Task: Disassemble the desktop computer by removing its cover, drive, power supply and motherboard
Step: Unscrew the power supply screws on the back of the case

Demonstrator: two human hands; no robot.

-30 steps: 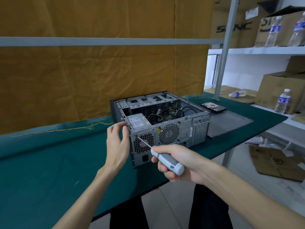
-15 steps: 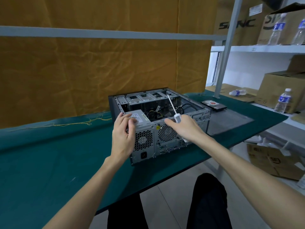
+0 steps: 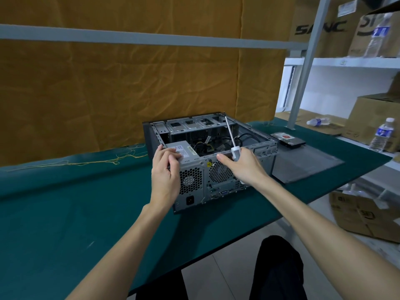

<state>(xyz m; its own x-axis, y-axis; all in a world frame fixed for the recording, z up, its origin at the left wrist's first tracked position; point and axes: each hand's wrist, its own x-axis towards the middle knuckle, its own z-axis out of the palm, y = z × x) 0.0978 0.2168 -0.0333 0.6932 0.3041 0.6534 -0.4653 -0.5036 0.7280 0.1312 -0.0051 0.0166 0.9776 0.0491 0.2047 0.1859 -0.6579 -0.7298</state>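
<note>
An open grey computer case (image 3: 255,148) lies on its side on the green table (image 3: 54,213), rear panel toward me. The silver power supply (image 3: 184,150) sits in its near left corner. My left hand (image 3: 165,176) grips the power supply's near corner. My right hand (image 3: 242,167) rests on the case's rear top edge and holds a white-handled screwdriver (image 3: 230,137) with its shaft pointing up and away. Cables (image 3: 207,146) show inside. The removed side cover (image 3: 303,163) lies flat to the right, with a hard drive (image 3: 287,138) behind it.
An orange cloth hangs behind the table under a grey rail. A metal post (image 3: 303,68) stands at the table's far right corner. Shelves on the right hold cardboard boxes and water bottles (image 3: 382,135). Another box (image 3: 363,215) sits on the floor. My knees are below the table edge.
My right hand lifted the screwdriver from the rear-panel screw and swung it upright, coming to rest on the case's top edge. My left hand slid onto the power supply corner.
</note>
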